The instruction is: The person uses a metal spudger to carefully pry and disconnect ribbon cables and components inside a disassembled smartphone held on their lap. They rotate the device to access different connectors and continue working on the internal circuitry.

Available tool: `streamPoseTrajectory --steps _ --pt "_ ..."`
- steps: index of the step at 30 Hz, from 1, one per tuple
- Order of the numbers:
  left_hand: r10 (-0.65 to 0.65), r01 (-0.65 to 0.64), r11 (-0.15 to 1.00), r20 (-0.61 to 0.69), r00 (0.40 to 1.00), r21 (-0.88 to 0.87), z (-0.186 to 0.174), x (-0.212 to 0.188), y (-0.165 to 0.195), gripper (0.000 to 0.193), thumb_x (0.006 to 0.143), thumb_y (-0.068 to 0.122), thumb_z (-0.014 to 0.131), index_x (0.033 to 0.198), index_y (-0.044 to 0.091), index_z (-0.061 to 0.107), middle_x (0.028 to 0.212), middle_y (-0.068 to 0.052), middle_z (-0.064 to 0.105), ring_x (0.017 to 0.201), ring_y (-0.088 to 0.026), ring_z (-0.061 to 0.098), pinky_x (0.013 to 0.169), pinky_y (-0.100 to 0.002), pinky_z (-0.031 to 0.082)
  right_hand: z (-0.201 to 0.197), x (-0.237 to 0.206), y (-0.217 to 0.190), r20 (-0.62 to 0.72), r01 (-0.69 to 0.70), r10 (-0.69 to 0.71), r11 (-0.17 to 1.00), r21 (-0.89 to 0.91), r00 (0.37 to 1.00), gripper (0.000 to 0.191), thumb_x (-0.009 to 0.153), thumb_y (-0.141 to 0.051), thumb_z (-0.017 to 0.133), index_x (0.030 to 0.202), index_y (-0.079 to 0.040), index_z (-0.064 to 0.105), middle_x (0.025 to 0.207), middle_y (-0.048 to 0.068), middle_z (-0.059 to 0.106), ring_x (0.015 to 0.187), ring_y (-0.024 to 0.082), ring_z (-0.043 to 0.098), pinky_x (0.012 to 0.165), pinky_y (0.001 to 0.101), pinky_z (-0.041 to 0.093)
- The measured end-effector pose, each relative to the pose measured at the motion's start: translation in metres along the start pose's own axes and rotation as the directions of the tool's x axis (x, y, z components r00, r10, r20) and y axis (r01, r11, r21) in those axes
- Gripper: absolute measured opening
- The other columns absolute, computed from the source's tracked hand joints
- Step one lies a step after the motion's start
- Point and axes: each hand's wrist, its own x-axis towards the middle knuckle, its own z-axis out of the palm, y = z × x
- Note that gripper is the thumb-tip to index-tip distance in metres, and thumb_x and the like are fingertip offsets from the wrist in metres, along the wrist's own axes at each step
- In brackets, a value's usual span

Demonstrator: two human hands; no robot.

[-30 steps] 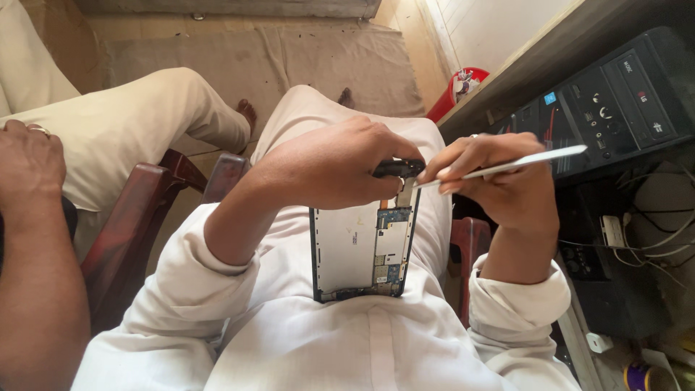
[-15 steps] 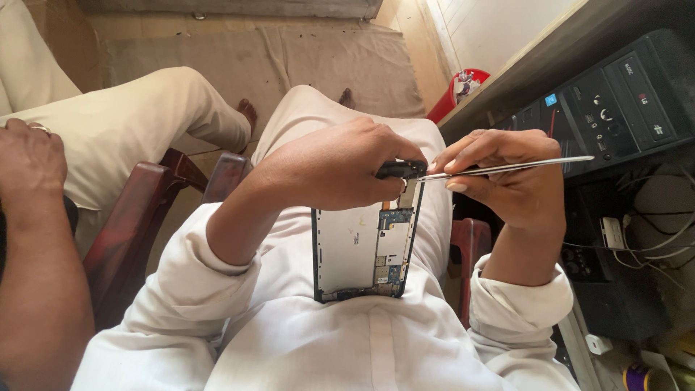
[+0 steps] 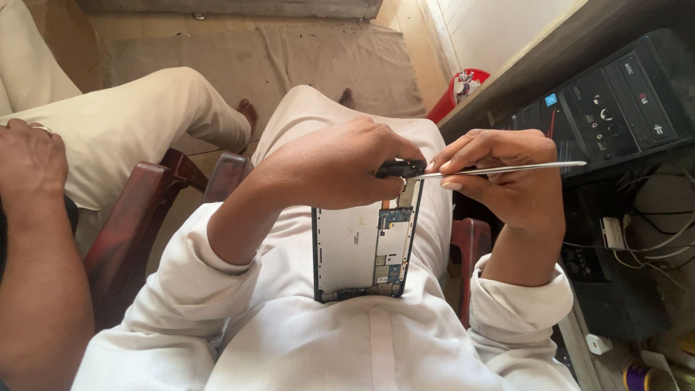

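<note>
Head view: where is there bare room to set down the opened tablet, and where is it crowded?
Bare: the cloth on the floor beyond the knees. Crowded: the lap, with left hand and right hand at the tablet; the black console and cables to the right.

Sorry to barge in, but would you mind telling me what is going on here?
A seated person is working on an opened phone that lies on their lap, back cover off and circuit board showing. The left hand steadies its top end, fingers around a small black part. The right hand holds thin metal tweezers, tip at that part. Another person's hand rests at the left. A black device sits on the desk.
</note>
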Motion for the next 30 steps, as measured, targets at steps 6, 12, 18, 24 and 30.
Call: streamPoseTrajectory --steps 6,12,18,24,30 --pt "0.012 -0.012 1.0 0.003 1.0 0.01 0.0 0.0 -0.001 0.025 0.078 0.017 0.064 0.1 0.008 0.074 0.069 -0.014 0.069 0.069 -0.031 0.068 0.067 -0.045 0.05 0.0 0.0 0.005 -0.008 -0.008 0.008 1.0 0.017 1.0 0.018 0.093 -0.008 0.08 0.095 0.006 0.069 0.099 0.02 0.075 0.082 0.017 0.075 0.073 0.0247 0.06" --pt "0.012 -0.012 1.0 0.011 1.0 -0.004 0.001 0.0 -0.002 0.022 0.08 0.017 0.064 0.097 0.008 0.073 0.069 -0.014 0.068 0.068 -0.031 0.068 0.065 -0.046 0.05 -0.002 0.001 0.013 0.002 -0.042 0.042 0.995 0.088 0.999 0.02 0.092 -0.011 0.081 0.09 0.005 0.068 0.09 0.02 0.075 0.075 0.013 0.07 0.067 0.0227 0.056" --pt "0.036 -0.036 0.999 -0.002 0.999 -0.008 0.0 -0.001 -0.002 0.021 0.079 0.017 0.063 0.095 0.008 0.074 0.068 -0.014 0.068 0.068 -0.032 0.068 0.065 -0.046 0.05 -0.005 0.002 0.018 0.07 -0.059 0.05 0.988 0.141 0.996 0.02 0.092 -0.009 0.081 0.086 0.004 0.067 0.091 0.019 0.075 0.075 0.014 0.071 0.068 0.0235 0.056" --pt "0.005 -0.005 1.0 -0.004 1.0 0.011 -0.002 -0.001 0.0 0.018 0.079 0.019 0.063 0.09 0.008 0.072 0.066 -0.013 0.066 0.066 -0.032 0.066 0.063 -0.046 0.049 -0.002 -0.001 0.024 -0.027 -0.025 0.031 0.98 0.195 0.999 0.016 0.091 -0.006 0.081 0.09 0.005 0.069 0.091 0.022 0.075 0.075 0.016 0.073 0.068 0.0245 0.058" --pt "0.006 -0.006 1.0 0.016 1.0 0.001 -0.004 -0.002 0.002 0.015 0.081 0.019 0.062 0.085 0.007 0.069 0.063 -0.012 0.065 0.062 -0.031 0.066 0.061 -0.046 0.049 -0.003 -0.002 0.027 -0.071 0.038 -0.023 0.976 0.216 0.997 0.016 0.09 -0.001 0.082 0.094 0.005 0.067 0.093 0.024 0.074 0.084 0.023 0.076 0.072 0.0299 0.063"
